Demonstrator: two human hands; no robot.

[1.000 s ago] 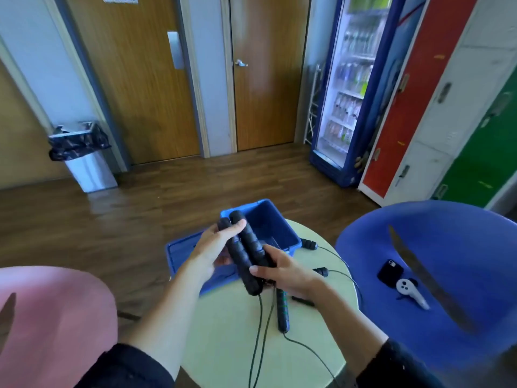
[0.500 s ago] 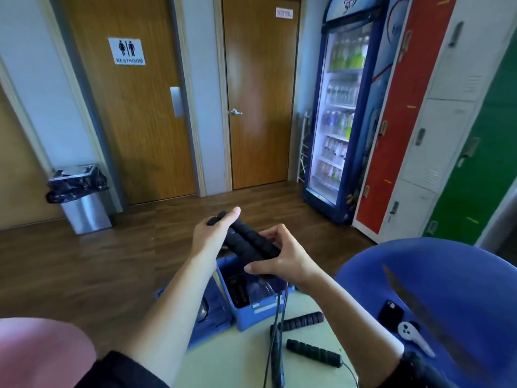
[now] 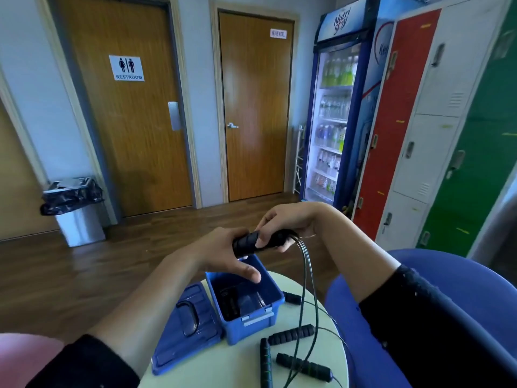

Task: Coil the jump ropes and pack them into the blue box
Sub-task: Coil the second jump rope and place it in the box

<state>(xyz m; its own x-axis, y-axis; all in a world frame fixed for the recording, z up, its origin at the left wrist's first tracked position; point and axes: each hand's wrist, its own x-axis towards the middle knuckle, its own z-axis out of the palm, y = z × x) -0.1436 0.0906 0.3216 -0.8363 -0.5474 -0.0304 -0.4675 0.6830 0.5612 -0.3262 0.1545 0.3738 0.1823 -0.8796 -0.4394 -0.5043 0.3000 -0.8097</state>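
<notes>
Two black foam jump rope handles (image 3: 251,243) are held side by side, raised above the open blue box (image 3: 253,329). My right hand (image 3: 291,219) grips their right end. My left hand (image 3: 221,253) wraps their left end, thumb stretched down over the box. The thin black cord (image 3: 305,278) hangs from the handles in a double strand to the round pale table (image 3: 223,368). Something dark lies inside the box. More black handles lie on the table in front of the box (image 3: 291,334), (image 3: 265,362), (image 3: 303,366), and one lies to its right (image 3: 291,297).
The box's blue lid (image 3: 184,331) lies flat left of the box. A blue chair (image 3: 475,289) stands on the right and a pink seat (image 3: 22,354) at the lower left. Beyond the table are a wood floor, a bin (image 3: 77,217), a drinks fridge (image 3: 335,121) and lockers (image 3: 436,135).
The handles have risen from the table and turned level above the box, the cord now trailing down. The view has tilted up, showing more of the doors and fridge.
</notes>
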